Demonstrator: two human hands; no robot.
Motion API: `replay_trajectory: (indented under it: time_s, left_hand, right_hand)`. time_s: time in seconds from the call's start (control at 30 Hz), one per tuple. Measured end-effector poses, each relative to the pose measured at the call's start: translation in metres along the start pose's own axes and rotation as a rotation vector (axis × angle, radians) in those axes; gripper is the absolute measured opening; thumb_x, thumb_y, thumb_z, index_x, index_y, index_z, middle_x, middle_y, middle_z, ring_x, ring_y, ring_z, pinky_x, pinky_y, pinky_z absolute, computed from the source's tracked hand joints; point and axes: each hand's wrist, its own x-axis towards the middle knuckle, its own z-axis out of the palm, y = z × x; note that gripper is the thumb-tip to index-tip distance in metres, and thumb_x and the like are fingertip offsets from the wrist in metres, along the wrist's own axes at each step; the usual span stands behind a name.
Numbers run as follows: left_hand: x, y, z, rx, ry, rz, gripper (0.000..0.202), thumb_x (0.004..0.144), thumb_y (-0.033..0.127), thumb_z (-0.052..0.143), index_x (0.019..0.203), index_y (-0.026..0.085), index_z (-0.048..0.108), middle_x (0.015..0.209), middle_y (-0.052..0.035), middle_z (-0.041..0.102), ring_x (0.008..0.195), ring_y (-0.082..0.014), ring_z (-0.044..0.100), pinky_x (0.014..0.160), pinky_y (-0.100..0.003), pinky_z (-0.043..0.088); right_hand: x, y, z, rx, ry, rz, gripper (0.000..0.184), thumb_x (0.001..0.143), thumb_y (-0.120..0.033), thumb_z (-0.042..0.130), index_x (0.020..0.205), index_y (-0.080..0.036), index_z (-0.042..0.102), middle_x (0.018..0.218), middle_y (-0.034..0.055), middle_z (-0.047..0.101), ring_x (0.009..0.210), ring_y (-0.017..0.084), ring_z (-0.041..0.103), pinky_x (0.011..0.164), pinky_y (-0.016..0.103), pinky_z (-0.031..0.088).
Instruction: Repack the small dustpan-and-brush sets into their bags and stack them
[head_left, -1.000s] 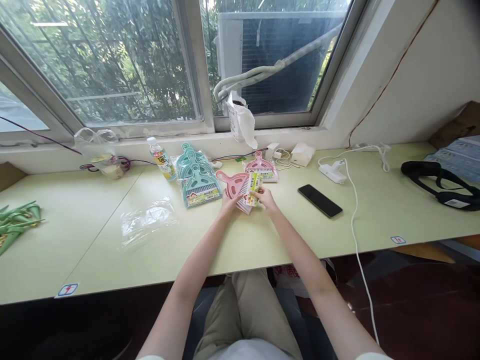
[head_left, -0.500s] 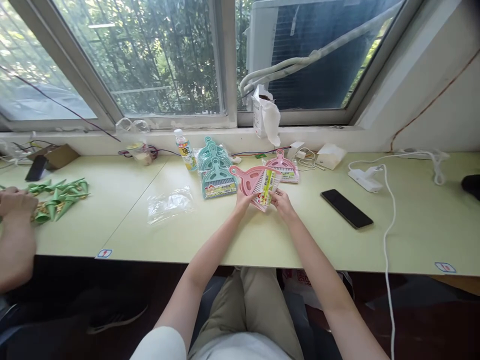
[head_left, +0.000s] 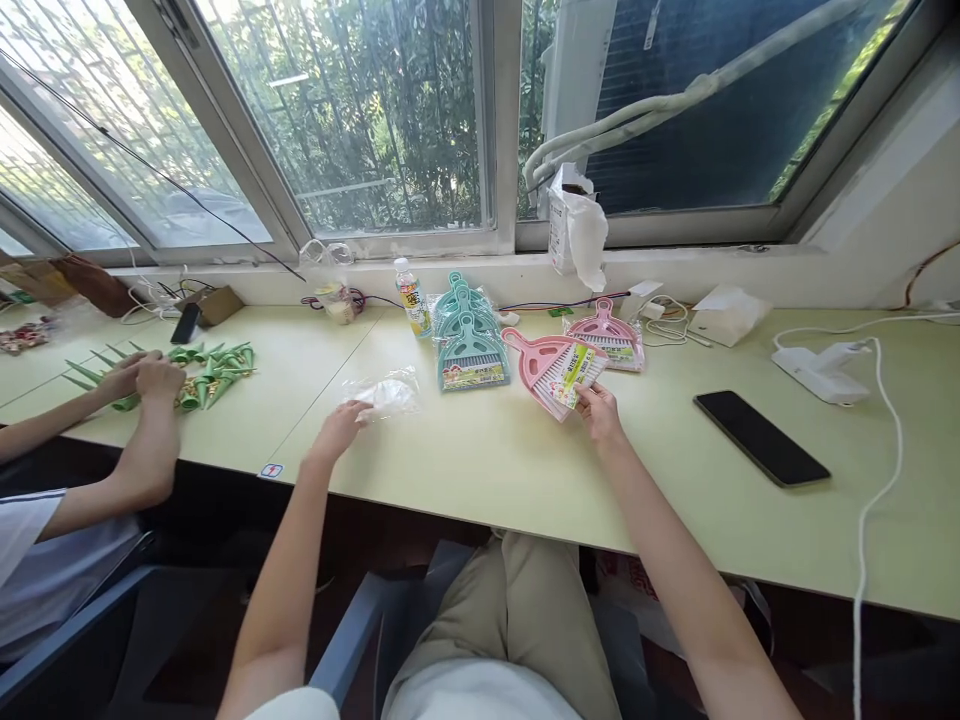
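Note:
My right hand (head_left: 600, 410) is closed on a pink dustpan-and-brush set (head_left: 546, 362), gripping its lower right side by the label. The set is tilted, its handle pointing up and left. My left hand (head_left: 341, 430) is at the near left edge of a clear plastic bag (head_left: 394, 393) lying on the table, its fingertips pinched on the film. Between the hands, farther back, lie several teal dustpan sets (head_left: 471, 350) in overlapping wrappers. Another pink dustpan set (head_left: 609, 335) rests behind my right hand.
A phone (head_left: 761, 437) and a white power strip (head_left: 821, 370) with a cable lie at right. A drink bottle (head_left: 412, 298) stands behind the bag. At left, another person's hands (head_left: 154, 380) work among green cone-shaped pieces (head_left: 217, 372). A torn white box (head_left: 574, 225) sits on the sill.
My left hand has let go of the pink dustpan set and moved left to the plastic bag. My right hand keeps the set. The view has turned left.

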Motion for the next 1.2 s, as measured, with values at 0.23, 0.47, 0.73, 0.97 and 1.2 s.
replay_trajectory:
  time_s: [0.23, 0.47, 0.73, 0.97, 1.2]
  left_hand:
    - [-0.026, -0.006, 0.002, 0.248, -0.02, -0.008, 0.016, 0.081, 0.025, 0.051, 0.075, 0.025, 0.065, 0.089, -0.0035, 0.068, 0.08, -0.0217, 0.062, 0.067, -0.029, 0.042]
    - [-0.004, 0.085, -0.003, 0.202, 0.348, 0.078, 0.023, 0.092, 0.034, 0.043, 0.097, 0.024, 0.063, 0.092, -0.0035, 0.067, 0.075, -0.0175, 0.061, 0.065, -0.027, 0.042]
    - [0.072, 0.211, 0.08, 0.419, 0.076, 0.393, 0.047, 0.087, 0.003, 0.034, 0.126, 0.025, 0.049, 0.108, -0.011, 0.056, 0.092, -0.0199, 0.058, 0.072, -0.028, 0.047]
    - [0.09, 0.21, 0.142, 0.401, 0.008, 0.435, 0.035, 0.083, -0.005, 0.033, 0.097, 0.012, 0.061, 0.105, -0.0139, 0.054, 0.099, -0.0222, 0.054, 0.072, -0.027, 0.048]
    - [0.084, 0.194, 0.144, 0.24, 0.161, 0.298, 0.032, 0.09, 0.009, 0.037, 0.114, 0.018, 0.055, 0.107, -0.0112, 0.053, 0.097, -0.02, 0.056, 0.067, -0.025, 0.047]
  right_hand:
    - [0.0, 0.006, -0.003, -0.025, 0.0, 0.01, 0.031, 0.061, -0.022, 0.073, 0.09, -0.018, 0.066, 0.095, 0.0048, 0.073, 0.082, 0.02, 0.069, 0.069, 0.031, 0.059]
    - [0.0, -0.008, -0.004, 0.052, 0.006, -0.053, 0.035, 0.062, -0.025, 0.074, 0.095, -0.019, 0.066, 0.098, 0.0041, 0.072, 0.085, 0.018, 0.069, 0.072, 0.029, 0.058]
    - [-0.001, -0.034, -0.01, 0.193, 0.085, -0.217, 0.033, 0.061, -0.024, 0.076, 0.092, -0.021, 0.068, 0.098, 0.0012, 0.072, 0.084, 0.013, 0.067, 0.071, 0.023, 0.055]
    - [-0.003, -0.04, -0.011, 0.036, -0.006, -0.128, 0.033, 0.059, -0.027, 0.078, 0.09, -0.02, 0.069, 0.094, 0.0025, 0.073, 0.078, 0.016, 0.067, 0.067, 0.028, 0.055]
    - [-0.009, -0.045, -0.012, -0.176, -0.173, -0.028, 0.043, 0.059, -0.036, 0.08, 0.097, -0.019, 0.069, 0.092, 0.006, 0.073, 0.076, 0.021, 0.068, 0.067, 0.034, 0.056]
